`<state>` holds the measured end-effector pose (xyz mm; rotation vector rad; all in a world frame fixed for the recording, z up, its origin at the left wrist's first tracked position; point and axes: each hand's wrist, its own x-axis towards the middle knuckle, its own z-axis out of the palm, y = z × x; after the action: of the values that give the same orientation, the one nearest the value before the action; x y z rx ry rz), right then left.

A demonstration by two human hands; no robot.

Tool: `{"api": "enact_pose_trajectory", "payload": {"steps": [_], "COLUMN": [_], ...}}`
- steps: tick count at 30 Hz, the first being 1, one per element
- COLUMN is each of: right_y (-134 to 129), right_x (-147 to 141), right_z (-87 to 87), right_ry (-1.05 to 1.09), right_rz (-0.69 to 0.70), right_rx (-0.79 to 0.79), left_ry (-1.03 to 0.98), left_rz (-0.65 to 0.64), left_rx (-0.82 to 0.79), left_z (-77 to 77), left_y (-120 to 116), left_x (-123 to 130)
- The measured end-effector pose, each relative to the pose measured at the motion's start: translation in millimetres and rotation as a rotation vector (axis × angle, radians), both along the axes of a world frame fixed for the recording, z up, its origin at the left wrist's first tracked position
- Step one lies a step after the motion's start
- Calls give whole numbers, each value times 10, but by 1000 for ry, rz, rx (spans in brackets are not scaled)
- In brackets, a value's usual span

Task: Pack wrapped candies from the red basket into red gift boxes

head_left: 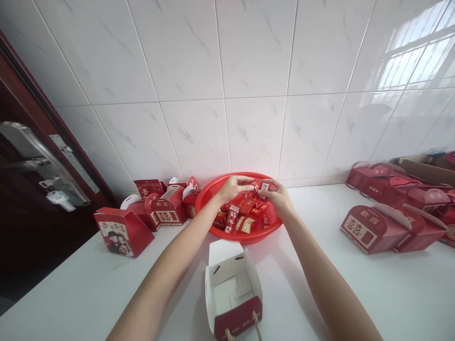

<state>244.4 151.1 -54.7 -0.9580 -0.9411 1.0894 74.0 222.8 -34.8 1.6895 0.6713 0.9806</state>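
Note:
A red plastic basket (204, 195) stands against the wall with red wrapped sweets (232, 216) and a cream-coloured packet (246, 224) in it. Over its back part, my left hand (234, 187) pinches a small red wrapped sweet (254, 187). Close beside it on the right, my right hand (278, 195) holds a red and white packet (264, 189) between thumb and fingers. In front of the basket, nearer to me, an open box (232, 289) shows its white inside, with nothing in it; its dark red front side has rope handles.
Red gift boxes (168, 208) stand left of the basket, one with a printed couple (121, 232) nearest. More red boxes (373, 227) stand at the right, with a cardboard box (426, 168) behind. A door with a metal handle (39, 163) is at the far left.

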Motion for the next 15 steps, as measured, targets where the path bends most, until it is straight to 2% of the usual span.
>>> {"api": "enact_pose_trajectory", "payload": {"steps": [15], "right_y": [5], "right_x": [4], "right_z": [-2], "right_ry": [-22], "right_rz": [13], "right_rx": [-1], "left_ry": [-8], "left_rz": [-13], "left_rx": [-25], "left_z": [24], "left_y": [2], "left_x": [-15]}}
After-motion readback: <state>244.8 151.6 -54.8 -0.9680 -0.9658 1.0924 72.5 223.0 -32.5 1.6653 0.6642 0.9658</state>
